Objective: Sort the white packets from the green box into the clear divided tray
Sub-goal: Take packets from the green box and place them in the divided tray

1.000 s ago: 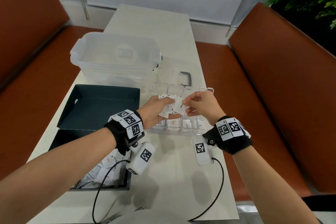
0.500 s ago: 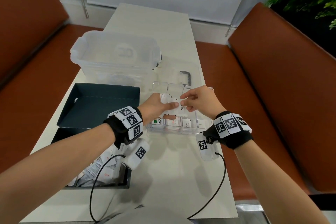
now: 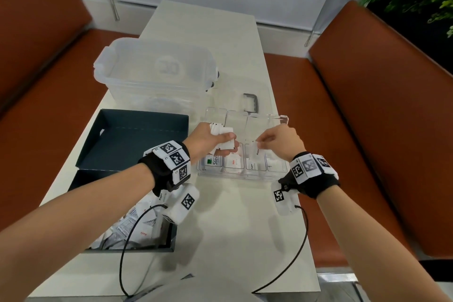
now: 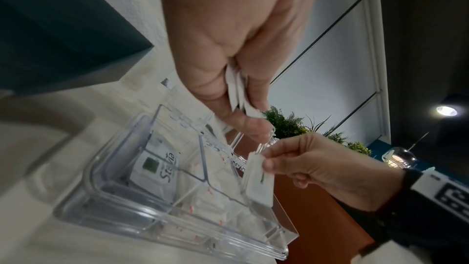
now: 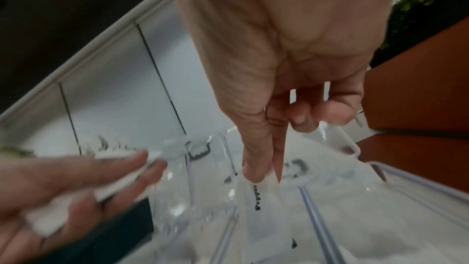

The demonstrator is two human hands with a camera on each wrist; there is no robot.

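Observation:
My left hand point(image 3: 226, 141) grips a small stack of white packets point(image 3: 221, 136) above the left part of the clear divided tray point(image 3: 245, 177). My right hand point(image 3: 261, 145) pinches a single white packet point(image 3: 255, 155) by its top edge, hanging upright over the third near compartment. The left wrist view shows this single packet point(image 4: 259, 180) between thumb and forefinger, and the stack point(image 4: 237, 91) in my left hand. A Stevia packet point(image 4: 157, 170) lies in the tray's near-left compartment; other near compartments hold packets too. The green box point(image 3: 171, 238) at the near left holds several packets point(image 3: 137, 225).
The box's empty dark green lid point(image 3: 137, 140) lies beyond the box. A large clear storage tub point(image 3: 157, 73) stands behind it. A clear lid with a grey handle point(image 3: 252, 102) lies behind the tray. Orange benches flank the table on both sides.
The hands have drawn apart. My right hand has pulled one packet off the stack and carried it right and down over the tray; my left hand keeps the rest.

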